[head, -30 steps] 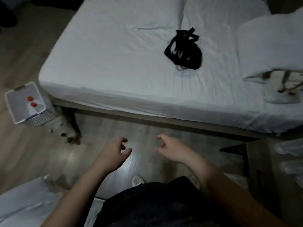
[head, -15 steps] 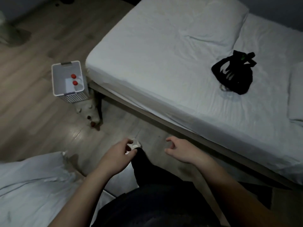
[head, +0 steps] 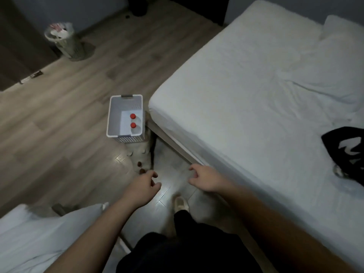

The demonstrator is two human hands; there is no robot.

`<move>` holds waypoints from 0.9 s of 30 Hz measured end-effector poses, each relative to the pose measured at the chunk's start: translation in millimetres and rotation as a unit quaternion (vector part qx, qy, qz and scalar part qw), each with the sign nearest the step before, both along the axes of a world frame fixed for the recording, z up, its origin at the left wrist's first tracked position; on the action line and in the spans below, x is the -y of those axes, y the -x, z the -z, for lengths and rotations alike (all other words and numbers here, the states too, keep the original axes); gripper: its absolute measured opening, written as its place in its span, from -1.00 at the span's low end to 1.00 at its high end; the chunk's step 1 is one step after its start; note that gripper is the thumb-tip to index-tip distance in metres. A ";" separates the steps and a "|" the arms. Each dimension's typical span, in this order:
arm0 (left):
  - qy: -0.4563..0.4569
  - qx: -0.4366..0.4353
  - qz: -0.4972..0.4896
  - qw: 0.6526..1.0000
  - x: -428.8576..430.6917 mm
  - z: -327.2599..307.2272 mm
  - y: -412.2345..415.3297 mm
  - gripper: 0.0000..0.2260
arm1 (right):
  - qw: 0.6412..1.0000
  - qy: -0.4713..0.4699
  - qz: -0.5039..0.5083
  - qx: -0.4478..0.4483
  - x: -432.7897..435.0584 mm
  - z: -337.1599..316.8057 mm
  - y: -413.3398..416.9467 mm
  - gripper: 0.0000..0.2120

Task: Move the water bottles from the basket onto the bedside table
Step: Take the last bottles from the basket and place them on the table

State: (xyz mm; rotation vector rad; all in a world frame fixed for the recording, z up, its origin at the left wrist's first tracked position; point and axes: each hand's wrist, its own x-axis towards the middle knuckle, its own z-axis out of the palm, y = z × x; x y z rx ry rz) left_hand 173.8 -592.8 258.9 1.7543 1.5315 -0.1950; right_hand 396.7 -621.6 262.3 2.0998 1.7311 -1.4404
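View swung left over the last second: the basket [head: 113,115] was at the frame's left edge and is now centred ahead and nearer, at the corner of the bed [head: 256,91]. This is read as the approach leg; no pickup has started.

Left hand [head: 144,186] and right hand [head: 204,179] are carried forward as before. Grip on both sides is unchanged: fingers loosely curled, nothing held.

Two water bottles [head: 136,128] are seen upright in the basket, side by side against its bed-side wall. No tabletop is in view, so both are judged still to be moved.

Materials:
- Basket: pale rigid plastic, rectangular, perforated walls, grey handle at the far rim.
- Bottles: clear plastic, red screw caps; likely light and smooth.
- Floor [head: 65,107]: wood-look planks, glossy, light reflected.
- Bed: white sheet, soft, creased.
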 end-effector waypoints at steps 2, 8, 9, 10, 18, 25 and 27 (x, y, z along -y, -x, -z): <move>0.004 -0.027 -0.010 1.000 -29.9 6.3 12.5 -0.70 | 1.000 -0.021 -0.017 -0.001 -38.7 8.2 9.2 -0.52; 0.063 -0.106 -0.048 0.991 -103.8 35.9 73.2 -0.67 | 0.998 0.028 -0.028 0.042 -114.1 40.1 32.6 -0.57; 0.064 -0.114 -0.034 0.991 -117.1 38.9 80.8 -0.67 | 0.998 0.033 -0.018 0.050 -124.3 44.4 37.4 -0.59; 0.064 -0.118 -0.018 0.991 -130.7 41.1 86.8 -0.68 | 0.998 0.037 -0.005 0.054 -133.9 47.9 43.8 -0.61; 0.069 -0.108 0.132 0.983 -271.6 55.8 124.5 -0.67 | 0.990 0.070 0.124 0.018 -225.3 77.2 129.7 -0.71; 0.075 -0.107 0.209 0.969 -402.1 107.9 144.2 -0.66 | 0.972 0.112 0.201 -0.056 -313.1 116.6 205.3 -0.73; 0.069 -0.091 0.216 0.970 -424.3 132.8 136.7 -0.65 | 0.957 0.102 0.257 -0.085 -332.0 136.5 217.9 -0.73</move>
